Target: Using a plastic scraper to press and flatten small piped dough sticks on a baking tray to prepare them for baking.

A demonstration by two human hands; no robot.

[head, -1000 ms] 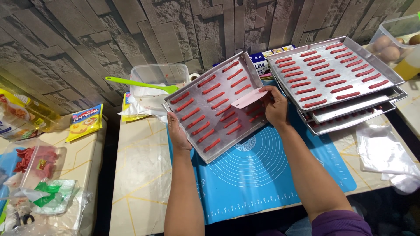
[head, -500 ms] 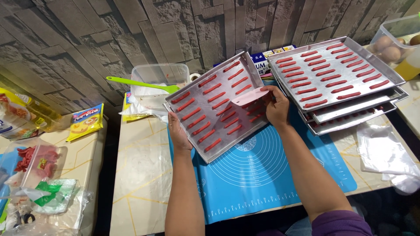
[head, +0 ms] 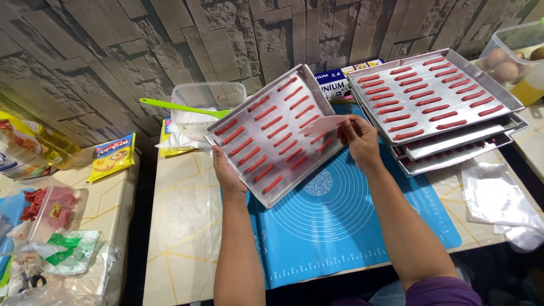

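My left hand [head: 226, 173] grips the near left edge of a metal baking tray [head: 249, 161], held tilted above the table. Rows of thin red piped strips [head: 266, 134] lie on the pale liner inside it. At the tray's right side my right hand [head: 358, 137] pinches a lifted corner of the liner sheet [head: 324, 123]. Under the tray a blue silicone baking mat [head: 345, 218] covers the table.
A stack of three metal trays [head: 436, 107] with red strips stands at the right. Behind are a clear plastic tub [head: 207, 105] with a green spatula [head: 178, 107], a box of eggs [head: 510, 54], snack packets [head: 112, 156] at left, and plastic sheets [head: 498, 201] at right.
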